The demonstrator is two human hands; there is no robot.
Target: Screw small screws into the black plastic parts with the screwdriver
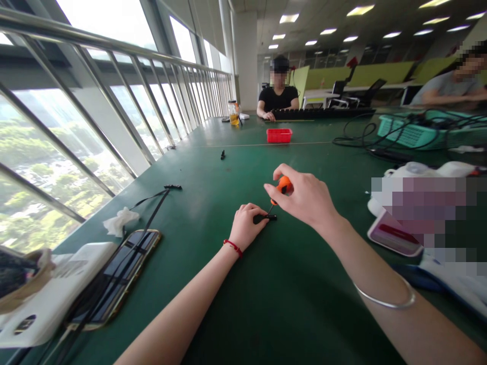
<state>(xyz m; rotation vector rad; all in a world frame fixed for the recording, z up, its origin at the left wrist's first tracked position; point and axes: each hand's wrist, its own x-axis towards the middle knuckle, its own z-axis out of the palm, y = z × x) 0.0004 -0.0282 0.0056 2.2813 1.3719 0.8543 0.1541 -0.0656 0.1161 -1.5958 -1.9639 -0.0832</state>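
My left hand (246, 223) rests on the green table and pinches a small black part (271, 217), which lies flat on the surface. Above it, my right hand (304, 195) has its fingers curled round the orange and black handle of a screwdriver (284, 185). The screwdriver leans, and its thin shaft runs down to the black part. Whether a screw sits under the tip is too small to make out.
Ahead are a red tray (279, 136) and a small black piece (222, 155). A phone (129, 274) with black straps lies left, by a crumpled tissue (120, 221). A teal basket (414, 134) of cables stands right. A person (279, 96) sits at the far end.
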